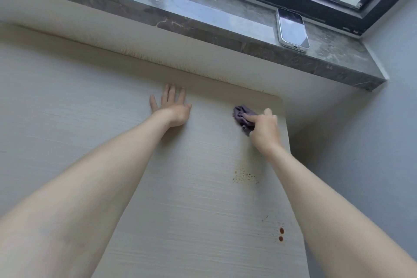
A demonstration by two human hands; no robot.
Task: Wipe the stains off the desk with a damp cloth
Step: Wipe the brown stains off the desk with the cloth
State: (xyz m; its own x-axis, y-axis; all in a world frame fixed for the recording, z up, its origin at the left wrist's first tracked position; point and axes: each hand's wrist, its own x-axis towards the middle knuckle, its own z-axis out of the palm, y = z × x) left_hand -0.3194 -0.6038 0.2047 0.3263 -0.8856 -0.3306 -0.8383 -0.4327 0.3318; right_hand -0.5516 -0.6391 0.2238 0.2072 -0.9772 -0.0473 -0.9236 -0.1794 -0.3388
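Gripping the purple cloth (243,116) in the curled right hand (264,130), right of centre near the table (67,119) corner; resting the left hand (172,107) flat, fingers spread, mid-frame, both arms extended. Leaving brown stains (244,175) lower right.

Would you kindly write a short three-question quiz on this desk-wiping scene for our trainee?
1. True or false: the left hand lies flat, fingers straight, on the pale wood-grain desk.
2. What does the right hand grip? A) a crumpled purple cloth B) a yellow sponge C) a paper towel
3. Short answer: compared with the cloth, are the brown speckled stain and the two dark brown drops nearer to the person or farther away?
Key: 1 true; 2 A; 3 nearer.
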